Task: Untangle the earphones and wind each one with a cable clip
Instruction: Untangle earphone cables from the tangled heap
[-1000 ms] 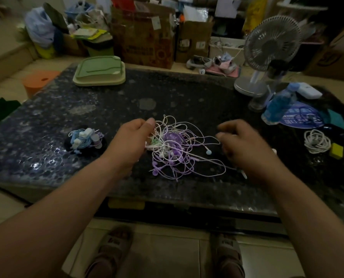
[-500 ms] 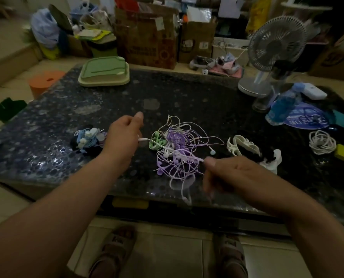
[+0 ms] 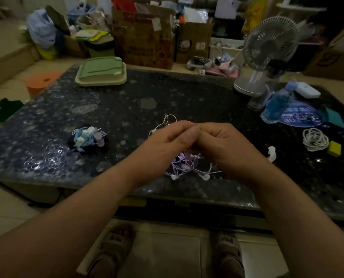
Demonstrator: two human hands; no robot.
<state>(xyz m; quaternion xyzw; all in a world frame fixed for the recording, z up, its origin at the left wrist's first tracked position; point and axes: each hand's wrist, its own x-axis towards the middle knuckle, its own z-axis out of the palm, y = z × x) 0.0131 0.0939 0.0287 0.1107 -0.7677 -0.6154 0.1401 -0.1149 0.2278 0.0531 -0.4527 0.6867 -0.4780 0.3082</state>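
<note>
At lower centre, near the front edge of the counter, the tangled earphones lie beneath both hands. The left hand and right hand each have a closed grip on cords, fingertips meeting. Teasing one loop loose gently looks wiser than yanking. Farther right lies a white clip.

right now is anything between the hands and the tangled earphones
Nothing visible does. The left hand and right hand are directly on the tangled earphones, fingers curled into the cables.
</note>
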